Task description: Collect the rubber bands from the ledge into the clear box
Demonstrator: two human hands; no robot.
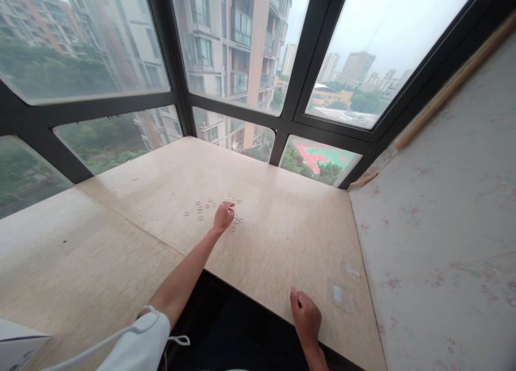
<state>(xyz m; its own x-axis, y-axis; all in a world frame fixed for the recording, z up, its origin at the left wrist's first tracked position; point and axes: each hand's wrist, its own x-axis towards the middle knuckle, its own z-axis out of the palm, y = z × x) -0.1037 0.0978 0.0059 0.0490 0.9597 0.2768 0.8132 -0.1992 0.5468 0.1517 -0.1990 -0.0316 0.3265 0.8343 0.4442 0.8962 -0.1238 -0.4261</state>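
Observation:
My left hand point(224, 216) reaches out over the ledge, its fingers drawn together low among several small thin rings. What its fingertips hold, if anything, is too small to make out. One ring point(186, 214) lies apart on the left, while another ring point(233, 229) lies just to the right of the hand. My right hand point(308, 316) is curled into a fist near the front edge, thumb on top. The inside of that fist is hidden. Close to its right lies a clear plastic bag point(337, 294) with a white label.
The pale ledge point(282, 242) runs up to dark-framed windows and has a seam on the left. A scrap of clear plastic point(352, 271) lies near the floral wall point(435, 242). A white box point(22, 341) stands at bottom left. A white cord point(100, 339) crosses my left sleeve.

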